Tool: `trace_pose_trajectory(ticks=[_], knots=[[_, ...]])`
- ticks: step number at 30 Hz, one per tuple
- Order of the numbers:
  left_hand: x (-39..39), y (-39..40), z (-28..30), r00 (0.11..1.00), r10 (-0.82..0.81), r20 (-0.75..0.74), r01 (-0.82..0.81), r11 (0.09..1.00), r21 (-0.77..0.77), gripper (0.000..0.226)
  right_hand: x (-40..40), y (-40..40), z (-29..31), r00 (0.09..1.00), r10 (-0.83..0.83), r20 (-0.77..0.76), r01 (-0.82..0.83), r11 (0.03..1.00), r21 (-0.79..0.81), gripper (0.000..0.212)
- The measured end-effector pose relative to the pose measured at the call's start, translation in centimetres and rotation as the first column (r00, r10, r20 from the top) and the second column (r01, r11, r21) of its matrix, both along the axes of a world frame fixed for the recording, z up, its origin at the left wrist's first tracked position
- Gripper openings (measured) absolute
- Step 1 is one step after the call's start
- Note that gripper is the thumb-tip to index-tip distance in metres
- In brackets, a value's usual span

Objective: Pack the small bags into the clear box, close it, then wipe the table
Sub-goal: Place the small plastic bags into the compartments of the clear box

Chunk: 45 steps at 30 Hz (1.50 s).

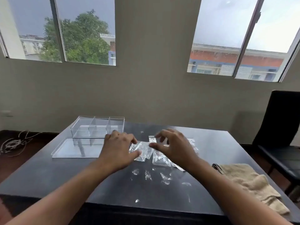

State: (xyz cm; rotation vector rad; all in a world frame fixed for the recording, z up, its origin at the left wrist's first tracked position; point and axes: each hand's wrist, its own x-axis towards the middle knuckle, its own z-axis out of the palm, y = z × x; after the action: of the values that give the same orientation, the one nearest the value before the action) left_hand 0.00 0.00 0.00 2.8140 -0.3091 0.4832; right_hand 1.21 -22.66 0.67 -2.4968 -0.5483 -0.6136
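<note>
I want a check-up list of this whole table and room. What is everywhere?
Surface: dark table, with white smears near the front.
Job's things: clear box open, its compartments look empty; lid flat in front of it; small bags piled mid-table; beige cloth at the right edge.
Clutter: nothing seen.
Hands: left hand on the bags; right hand pinching one bag.
Cables: loose wires on the floor, left.
Surroundings: black chair, two windows.
</note>
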Motion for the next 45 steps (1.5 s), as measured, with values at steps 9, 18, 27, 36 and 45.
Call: trace_pose_trajectory(ticks=[9, 18, 27, 36, 45], knots=[[2.8, -1.1, -1.0, 0.972, 0.059, -0.227, -0.012, 0.979, 0.202, 0.095, 4.1, 3.2, -0.8, 0.942, -0.209, -0.264, 0.074, 0.893, -0.444, 0.064], [4.5, -1.4, -0.3, 0.952, 0.118, -0.282, -0.066, 0.98, 0.186, 0.09, 5.9, 3.0, 1.1, 0.905, -0.219, -0.364, 0.07, 0.922, -0.38, 0.043], [5.2, -0.2, 0.9, 0.972, 0.043, -0.231, -0.056, 0.997, -0.05, 0.036, 7.9, 1.4, 5.2, 0.93, 0.008, -0.368, 0.04, 0.992, 0.122, 0.015], [9.9, 9.7, 4.6, 0.935, 0.188, 0.3, -0.101, 0.954, -0.283, 0.013, 12.1, 7.2, 6.0, 0.898, 0.283, -0.337, -0.077, 0.855, 0.513, 0.008], [11.3, 13.0, 0.7, 0.957, 0.168, 0.235, -0.082, 0.939, -0.335, 0.009, 18.4, 14.4, 2.5, 0.936, 0.159, -0.315, -0.134, 0.986, 0.099, 0.011]])
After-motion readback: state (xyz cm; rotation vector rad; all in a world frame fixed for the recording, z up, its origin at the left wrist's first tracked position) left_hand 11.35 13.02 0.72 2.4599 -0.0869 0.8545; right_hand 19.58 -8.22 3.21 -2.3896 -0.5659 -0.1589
